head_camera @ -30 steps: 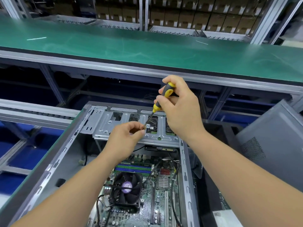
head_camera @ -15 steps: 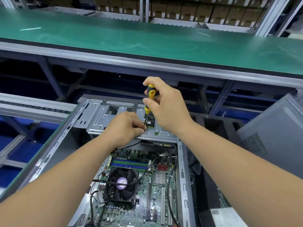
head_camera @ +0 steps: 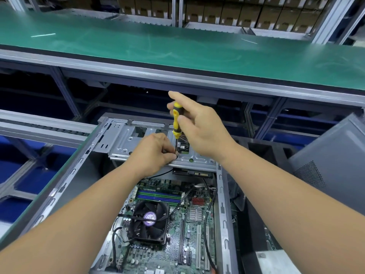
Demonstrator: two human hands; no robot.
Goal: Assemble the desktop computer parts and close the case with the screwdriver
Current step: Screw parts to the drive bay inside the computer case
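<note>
Right hand [head_camera: 199,131] holds the yellow-and-black screwdriver [head_camera: 176,121] upright, its handle pinched between the thumb and the fingers, the index finger raised above the handle's top. The thin shaft runs down from the handle to a tip set on the drive cage [head_camera: 126,141], a plate of bare metal with cut-outs and holes at the far end of the case. Left hand [head_camera: 153,153] rests on the near edge of that cage, fingers curled together and pinching at the foot of the shaft; whatever small part they steady there is hidden by the fingertips.

The cage spans the open computer case [head_camera: 223,204], which lies on its side with the interior facing up. Below the cage, nearer the viewer, lies the green motherboard [head_camera: 189,230]. On it sit a black CPU fan [head_camera: 149,220] with a purple hub label, a row of blue and green memory slots [head_camera: 159,196] just beyond the fan, and black cables [head_camera: 207,212] crossing the board on the right.

A grey side panel [head_camera: 331,159] with a perforated vent leans at the right of the case. Beyond the case runs a green workbench surface [head_camera: 177,50] edged in aluminium; stacked cardboard boxes [head_camera: 246,12] stand on shelving behind it.
</note>
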